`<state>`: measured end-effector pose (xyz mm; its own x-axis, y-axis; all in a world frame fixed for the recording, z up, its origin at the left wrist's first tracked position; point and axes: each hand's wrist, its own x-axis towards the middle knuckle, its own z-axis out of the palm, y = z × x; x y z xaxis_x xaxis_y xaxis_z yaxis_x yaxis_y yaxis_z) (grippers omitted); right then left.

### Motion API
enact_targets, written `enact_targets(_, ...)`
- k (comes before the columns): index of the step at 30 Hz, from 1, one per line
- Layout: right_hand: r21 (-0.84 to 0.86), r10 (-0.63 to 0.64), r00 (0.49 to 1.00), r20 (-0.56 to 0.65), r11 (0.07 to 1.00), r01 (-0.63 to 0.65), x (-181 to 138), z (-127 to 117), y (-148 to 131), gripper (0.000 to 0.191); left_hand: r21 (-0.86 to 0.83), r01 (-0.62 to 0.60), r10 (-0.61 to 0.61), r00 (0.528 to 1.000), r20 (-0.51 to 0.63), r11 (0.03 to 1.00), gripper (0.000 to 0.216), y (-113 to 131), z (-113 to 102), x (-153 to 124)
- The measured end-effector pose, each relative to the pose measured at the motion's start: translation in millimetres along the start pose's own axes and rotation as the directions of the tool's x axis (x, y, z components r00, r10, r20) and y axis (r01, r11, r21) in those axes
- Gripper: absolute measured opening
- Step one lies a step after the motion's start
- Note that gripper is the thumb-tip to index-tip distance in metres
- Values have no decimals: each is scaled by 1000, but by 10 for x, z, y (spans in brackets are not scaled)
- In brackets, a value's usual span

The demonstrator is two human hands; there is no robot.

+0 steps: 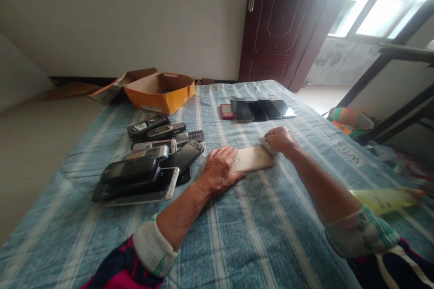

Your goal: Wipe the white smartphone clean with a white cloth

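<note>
Head view: pile of old mobile phones [129, 171] at left on blue striped cover [271, 235], keypad models toward back. Open orange cardboard box [178, 101] behind pile. Left hand [219, 167] clamped on left end of gold smartphone [254, 159], thumb along near edge; phone flat on cover between hands, back up. Beyond it, small pink-red device [227, 111], then row of dark smartphones [269, 109]. Right hand [281, 139] pinches pale cloth [267, 145] at phone's right end. Yellow packet [383, 200] far right.
</note>
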<state>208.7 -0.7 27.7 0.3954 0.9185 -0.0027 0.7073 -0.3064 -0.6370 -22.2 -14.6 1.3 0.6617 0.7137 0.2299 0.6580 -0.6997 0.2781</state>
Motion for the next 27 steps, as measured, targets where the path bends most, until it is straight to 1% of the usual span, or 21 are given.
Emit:
enact_targets(4,6,3,1000,25,1000,-3,10,1,7,20,-13,39,-40,999,-14,999,48,49,10,-9)
enact_targets(7,-9,29,998,54,1000,-28,5,-22,3,21,-18,70,-70,997,-7,997,44,86,10,-14)
enact_targets(11,21,51,995,85,998,-53,-41,-56,-11,23,-20,87,-87,996,1,996,41,121,3,-24)
enact_targets(15,34,41,994,102,998,-44,-115,-77,4,24,-18,94,-94,995,-15,995,43,135,5,-42)
enact_targets(21,39,59,989,133,997,-65,-229,-126,88,20,-22,114,-115,993,-12,993,49,147,11,-48)
enact_targets(24,49,55,990,127,997,-62,-216,-117,87,21,-30,121,-122,992,-19,992,48,151,5,-42)
enact_targets(27,67,27,995,94,997,-33,-117,-62,39,21,-36,125,-126,992,-25,991,45,150,-3,-37)
